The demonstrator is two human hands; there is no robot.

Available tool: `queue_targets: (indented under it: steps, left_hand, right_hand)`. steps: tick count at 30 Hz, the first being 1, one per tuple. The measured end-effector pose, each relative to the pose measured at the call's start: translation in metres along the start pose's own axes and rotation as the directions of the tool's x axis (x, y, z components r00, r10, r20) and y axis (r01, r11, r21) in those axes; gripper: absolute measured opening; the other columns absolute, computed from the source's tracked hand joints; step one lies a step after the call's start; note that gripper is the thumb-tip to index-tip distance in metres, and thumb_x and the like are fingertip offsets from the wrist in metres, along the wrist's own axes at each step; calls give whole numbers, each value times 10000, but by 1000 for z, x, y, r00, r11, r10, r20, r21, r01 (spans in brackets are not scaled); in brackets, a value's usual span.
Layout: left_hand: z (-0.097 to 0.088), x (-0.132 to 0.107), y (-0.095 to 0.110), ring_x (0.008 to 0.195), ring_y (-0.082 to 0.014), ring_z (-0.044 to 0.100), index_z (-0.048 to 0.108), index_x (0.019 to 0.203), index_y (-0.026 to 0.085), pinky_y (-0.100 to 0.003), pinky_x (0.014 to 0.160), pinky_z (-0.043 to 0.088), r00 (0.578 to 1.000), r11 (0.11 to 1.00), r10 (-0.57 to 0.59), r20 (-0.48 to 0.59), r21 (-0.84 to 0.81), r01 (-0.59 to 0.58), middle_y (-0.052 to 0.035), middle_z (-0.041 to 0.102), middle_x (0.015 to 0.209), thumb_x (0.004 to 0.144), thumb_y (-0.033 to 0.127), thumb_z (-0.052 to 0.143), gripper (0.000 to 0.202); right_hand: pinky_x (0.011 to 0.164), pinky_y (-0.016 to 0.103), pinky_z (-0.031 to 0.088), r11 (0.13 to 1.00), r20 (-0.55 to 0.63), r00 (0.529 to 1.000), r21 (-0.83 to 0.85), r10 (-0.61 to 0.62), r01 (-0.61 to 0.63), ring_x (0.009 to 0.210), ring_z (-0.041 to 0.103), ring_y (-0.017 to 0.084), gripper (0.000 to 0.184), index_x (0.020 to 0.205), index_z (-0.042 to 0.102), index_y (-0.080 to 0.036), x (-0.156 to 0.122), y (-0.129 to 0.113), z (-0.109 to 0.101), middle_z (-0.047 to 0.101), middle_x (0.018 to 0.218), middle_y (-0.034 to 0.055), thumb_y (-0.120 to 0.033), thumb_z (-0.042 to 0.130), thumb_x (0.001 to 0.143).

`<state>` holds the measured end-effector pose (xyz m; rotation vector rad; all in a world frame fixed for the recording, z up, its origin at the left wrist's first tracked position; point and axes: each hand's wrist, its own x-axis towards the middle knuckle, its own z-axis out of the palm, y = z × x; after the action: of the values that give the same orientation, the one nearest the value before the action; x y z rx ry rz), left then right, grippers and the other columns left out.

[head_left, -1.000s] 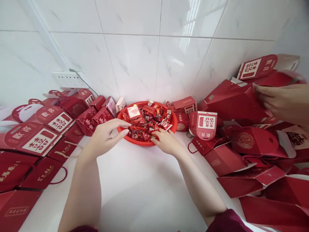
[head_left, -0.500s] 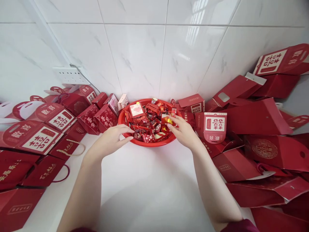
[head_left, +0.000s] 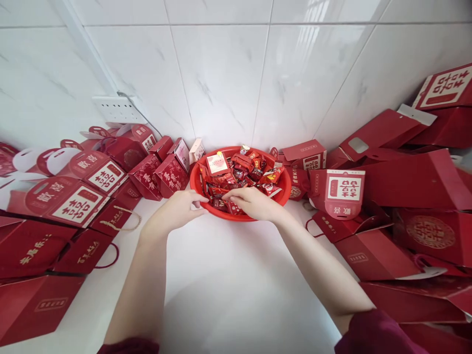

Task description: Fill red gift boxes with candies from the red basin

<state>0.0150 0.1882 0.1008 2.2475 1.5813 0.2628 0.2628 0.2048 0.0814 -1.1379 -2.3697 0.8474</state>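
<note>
A round red basin (head_left: 280,195) stands against the tiled wall, heaped with red-wrapped candies (head_left: 241,173) and a small pink box (head_left: 217,163). My left hand (head_left: 179,209) is at the basin's near-left rim, its fingers and thumb pinched together on the edge. My right hand (head_left: 252,202) lies palm down over the near edge, and its fingers curl leftward into the candies at the front of the heap. What those fingertips grip is hidden among the wrappers.
Red paper gift boxes and bags are piled on both sides: labelled boxes (head_left: 79,206) at left, a white-labelled box (head_left: 344,189) and flat folded ones (head_left: 413,179) at right. A white power strip (head_left: 118,109) hangs on the wall. The white counter (head_left: 228,285) stretches between my arms.
My right hand has come down from the basin's far right side to its near edge and dipped into the candies. The left hand stays at the rim. The view has shifted slightly left.
</note>
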Motion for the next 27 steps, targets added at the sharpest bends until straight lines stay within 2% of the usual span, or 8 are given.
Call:
queue_targets:
  steps: [4,7,10,17,21,23,25,27]
  left_hand:
    - [4,-1,-1,889,-223,676,728,1188,220,-316,831,524,1000,1000,-1,-5,24,1,-65,713,1021,819,407,648,422]
    - [5,-4,1,920,-240,669,727,1184,250,-331,830,527,999,1000,15,-30,22,-15,-66,700,1058,802,421,665,423]
    - [5,-7,5,927,-252,665,742,1141,249,-343,831,529,999,999,36,-39,25,-35,-68,699,1041,797,415,668,389]
    - [4,-5,7,973,-274,665,737,1153,234,-356,863,530,998,997,53,-27,66,-51,-84,702,1053,792,403,653,407]
    - [3,-4,7,1014,-297,663,739,1152,215,-376,877,529,997,995,71,-10,73,-70,-102,704,1101,795,416,632,423]
    - [3,-3,7,1023,-297,664,744,1139,215,-370,890,528,996,993,87,-1,80,-86,-99,707,1124,800,424,620,417]
    - [4,-2,8,1040,-300,663,723,1188,196,-372,915,524,998,993,68,-4,96,-67,-108,699,1168,801,437,612,470]
    - [5,0,8,1059,-313,659,695,1242,173,-384,929,524,999,993,33,-11,113,-32,-127,686,1201,796,462,604,540]
  right_hand:
    - [945,359,514,988,277,959,-154,64,-22,1137,662,273,479,1370,552,-180,50,3,14,660,1318,117,-248,585,897]
    - [797,347,555,978,363,925,-206,112,-37,998,707,312,602,1245,640,-177,73,12,24,714,1202,135,-147,777,660]
    - [731,338,549,970,361,922,-237,138,-52,903,715,311,482,1080,697,-159,80,19,27,740,1099,144,-108,789,610]
    - [859,318,536,988,184,979,-143,88,-62,982,698,235,361,1139,680,-156,49,26,-11,732,1141,88,-399,664,872]
    - [1042,350,449,988,-197,979,-131,51,-78,1204,607,213,405,1312,590,-198,-6,26,-42,640,1329,101,-400,524,967]
    - [1082,421,408,953,-546,835,-209,72,-219,1253,565,262,378,1274,610,-193,-38,31,-57,623,1332,133,-377,551,948]
    - [1072,549,380,818,-818,546,-184,180,-545,1315,489,374,517,1331,553,-151,-68,42,-70,546,1389,214,-408,628,889]
    - [996,640,393,603,-894,275,-7,353,-797,1287,475,481,744,1420,445,-89,-90,56,-77,491,1394,305,-469,684,827]
